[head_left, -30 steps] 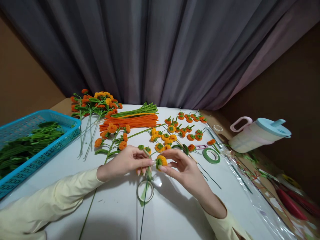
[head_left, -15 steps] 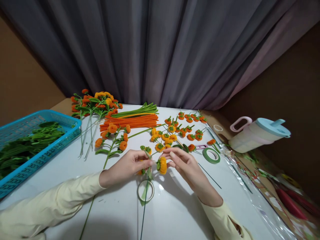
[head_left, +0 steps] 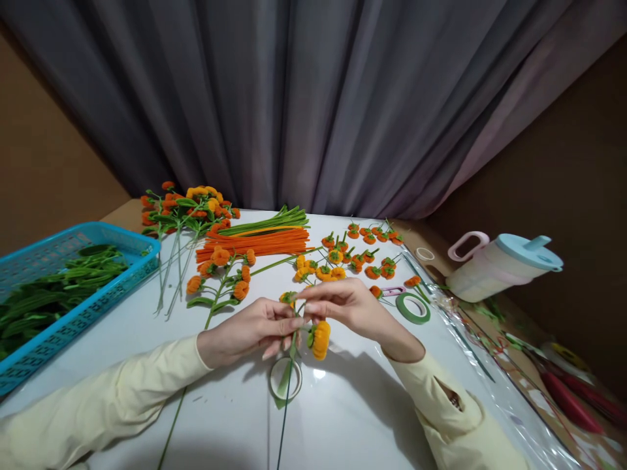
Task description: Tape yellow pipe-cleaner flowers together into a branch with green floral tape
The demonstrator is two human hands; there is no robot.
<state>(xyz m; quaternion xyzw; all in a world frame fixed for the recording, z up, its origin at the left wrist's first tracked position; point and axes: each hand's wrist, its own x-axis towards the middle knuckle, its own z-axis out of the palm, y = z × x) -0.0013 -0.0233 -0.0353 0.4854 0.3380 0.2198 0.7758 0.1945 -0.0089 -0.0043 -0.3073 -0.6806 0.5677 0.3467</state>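
Note:
My left hand (head_left: 252, 326) is closed, pinching a dark green wire stem (head_left: 287, 411) that runs down toward me. A yellow pumpkin-shaped pipe-cleaner flower (head_left: 321, 340) juts from the right side of this stem, just below my fingers. My right hand (head_left: 350, 307) is closed at the top of the stem, thumb and fingertips pinching there beside the left fingertips. Another yellow and green piece (head_left: 288, 297) shows partly behind my hands. Under them is a roll of green floral tape (head_left: 300, 378), its strip leading up to the stem.
On the left, a blue basket (head_left: 147, 251) holds green leaves. Behind stand finished flower sprays (head_left: 196, 202) and orange and green pipe cleaners (head_left: 259, 240). Small pumpkin flowers (head_left: 372, 269), another tape roll (head_left: 406, 316) and a lidded cup (head_left: 499, 267) are to the right.
My right hand has moved left from beside the yellow flower to the stem's top, its fingers closing there. The yellow flower hangs slightly lower. My left hand keeps its pinch.

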